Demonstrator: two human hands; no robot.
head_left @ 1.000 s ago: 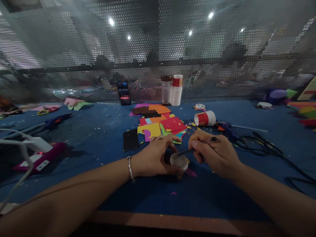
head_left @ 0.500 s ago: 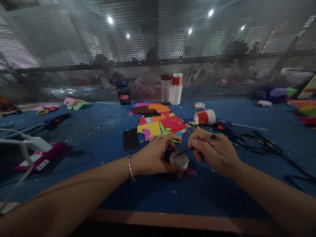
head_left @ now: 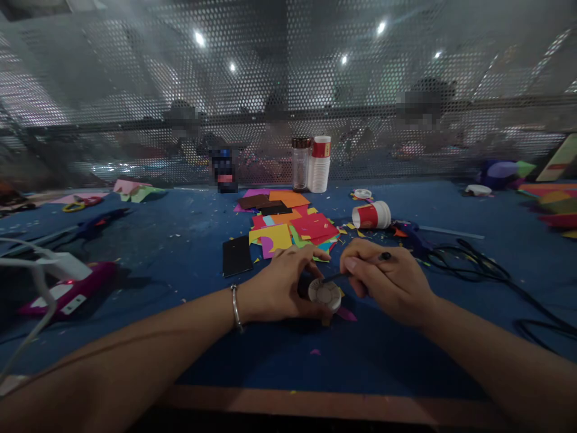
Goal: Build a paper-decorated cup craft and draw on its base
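A small round white paper piece point(head_left: 325, 296) with a rim, like a cup's base, sits low over the table with dark lines around its edge. My left hand point(head_left: 286, 282) is closed around its left side, thumb in front and fingers behind. My right hand point(head_left: 387, 279) grips a black pen point(head_left: 336, 277), whose tip meets the far rim of the white piece. Beneath lies a purple paper scrap point(head_left: 347, 314). Colored paper sheets point(head_left: 274, 236) are stacked just beyond my left hand, with a black card point(head_left: 237, 255) beside them.
A red and white paper cup point(head_left: 371, 215) lies on its side near a glue gun point(head_left: 412, 233) with a black cord point(head_left: 473, 261). At the back stand a clear jar point(head_left: 300, 165) and a cup stack point(head_left: 320, 171). On the left are a purple power strip point(head_left: 92, 288) and scissors point(head_left: 82, 203).
The view has shifted slightly. The pen tip has moved a little along the far rim of the white piece; both hands keep their grip.
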